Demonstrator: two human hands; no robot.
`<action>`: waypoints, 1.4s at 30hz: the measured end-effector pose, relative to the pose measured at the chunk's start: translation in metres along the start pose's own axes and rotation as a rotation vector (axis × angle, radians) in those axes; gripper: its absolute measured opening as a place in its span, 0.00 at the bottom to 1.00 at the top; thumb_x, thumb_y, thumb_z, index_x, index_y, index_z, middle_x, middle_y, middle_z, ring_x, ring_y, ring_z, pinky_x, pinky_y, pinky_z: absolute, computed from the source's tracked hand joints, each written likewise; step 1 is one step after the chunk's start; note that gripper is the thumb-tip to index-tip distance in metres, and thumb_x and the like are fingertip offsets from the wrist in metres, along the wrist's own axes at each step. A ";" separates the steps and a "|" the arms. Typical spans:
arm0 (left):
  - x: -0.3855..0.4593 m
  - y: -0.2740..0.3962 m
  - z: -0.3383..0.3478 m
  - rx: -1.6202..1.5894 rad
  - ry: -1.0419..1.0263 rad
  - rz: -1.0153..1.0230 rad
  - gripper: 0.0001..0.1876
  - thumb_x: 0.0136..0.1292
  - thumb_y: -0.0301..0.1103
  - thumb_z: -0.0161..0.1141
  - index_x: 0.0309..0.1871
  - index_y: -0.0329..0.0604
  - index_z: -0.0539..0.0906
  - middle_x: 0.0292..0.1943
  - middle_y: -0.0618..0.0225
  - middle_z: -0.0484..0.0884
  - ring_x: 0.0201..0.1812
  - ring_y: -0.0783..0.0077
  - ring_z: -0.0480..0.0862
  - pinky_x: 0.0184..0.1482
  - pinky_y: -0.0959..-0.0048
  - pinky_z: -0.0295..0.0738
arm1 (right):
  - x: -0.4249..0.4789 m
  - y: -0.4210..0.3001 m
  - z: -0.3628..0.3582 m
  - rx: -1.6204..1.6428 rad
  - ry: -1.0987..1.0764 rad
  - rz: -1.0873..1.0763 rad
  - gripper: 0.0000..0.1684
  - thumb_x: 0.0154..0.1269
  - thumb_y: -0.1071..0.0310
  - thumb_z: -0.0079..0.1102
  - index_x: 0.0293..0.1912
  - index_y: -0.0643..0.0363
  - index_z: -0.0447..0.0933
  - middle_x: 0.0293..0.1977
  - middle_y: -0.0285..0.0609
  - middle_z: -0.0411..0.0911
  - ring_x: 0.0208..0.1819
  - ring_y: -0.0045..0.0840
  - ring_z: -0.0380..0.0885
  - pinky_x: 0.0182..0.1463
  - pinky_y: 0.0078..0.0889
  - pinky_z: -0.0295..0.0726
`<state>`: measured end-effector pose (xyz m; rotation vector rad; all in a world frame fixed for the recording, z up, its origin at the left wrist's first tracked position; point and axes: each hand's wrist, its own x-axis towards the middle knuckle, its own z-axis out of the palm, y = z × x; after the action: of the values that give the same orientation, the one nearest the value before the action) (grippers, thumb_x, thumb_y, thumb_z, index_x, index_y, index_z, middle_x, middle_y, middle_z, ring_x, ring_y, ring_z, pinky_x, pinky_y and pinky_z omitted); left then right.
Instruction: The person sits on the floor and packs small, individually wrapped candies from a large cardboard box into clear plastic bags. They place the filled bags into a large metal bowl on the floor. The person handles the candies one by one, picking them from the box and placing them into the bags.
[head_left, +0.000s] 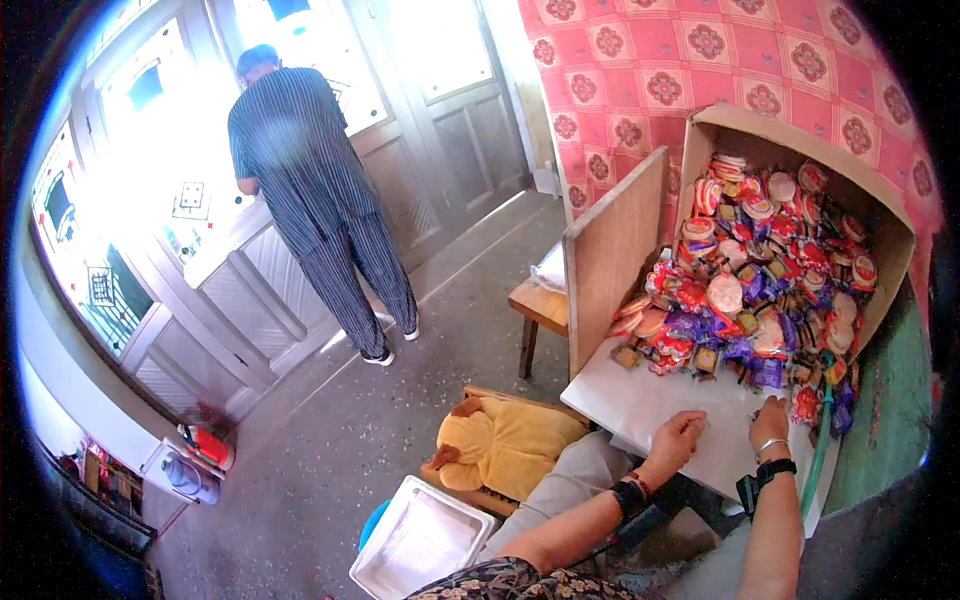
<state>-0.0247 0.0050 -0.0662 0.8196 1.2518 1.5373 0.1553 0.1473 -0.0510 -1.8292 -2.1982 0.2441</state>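
Observation:
My left hand (676, 442) is over the white tabletop (630, 397), its thumb and fingertips close together; whether something small is between them cannot be told. My right hand (770, 427) is near the lower edge of a heap of small wrapped packets (742, 300), its fingertips by a purple packet (766, 370). The fingers are bent, and what they hold is unclear. The packets are red, purple and gold, with round pale pieces among them. They spill from a cardboard box (889, 277) lying open towards me. A green tube (819, 450) runs down beside my right hand.
A wooden board (615, 255) stands upright at the table's left edge, by a wooden stool (541, 306). Left of my legs are a yellow plush cushion (517, 442) and a white plastic tray (427, 536). A person (307, 157) stands at the doors. Thermos flasks (187, 476) stand far left.

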 end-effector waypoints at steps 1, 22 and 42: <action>0.001 -0.003 0.003 -0.003 -0.005 0.038 0.13 0.71 0.40 0.55 0.53 0.45 0.80 0.31 0.76 0.79 0.22 0.83 0.71 0.23 0.81 0.69 | 0.007 0.019 0.015 -0.031 0.036 -0.018 0.26 0.45 0.75 0.66 0.46 0.68 0.68 0.50 0.62 0.69 0.49 0.54 0.74 0.53 0.47 0.77; -0.014 0.031 0.002 0.006 0.060 -0.085 0.13 0.71 0.39 0.54 0.52 0.45 0.80 0.22 0.76 0.75 0.20 0.84 0.72 0.17 0.80 0.64 | -0.042 -0.074 -0.095 0.758 -0.372 0.164 0.12 0.58 0.70 0.60 0.36 0.71 0.73 0.27 0.53 0.80 0.23 0.37 0.82 0.24 0.36 0.81; -0.003 0.017 0.012 0.104 0.090 0.114 0.11 0.71 0.36 0.53 0.49 0.43 0.82 0.25 0.75 0.78 0.20 0.85 0.70 0.20 0.81 0.66 | -0.061 -0.097 -0.069 0.557 -0.578 -0.105 0.15 0.61 0.60 0.57 0.31 0.64 0.80 0.21 0.38 0.78 0.18 0.19 0.73 0.21 0.26 0.71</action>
<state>-0.0177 0.0059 -0.0465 0.9104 1.3802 1.6258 0.0962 0.0658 0.0375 -1.4343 -2.2197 1.3524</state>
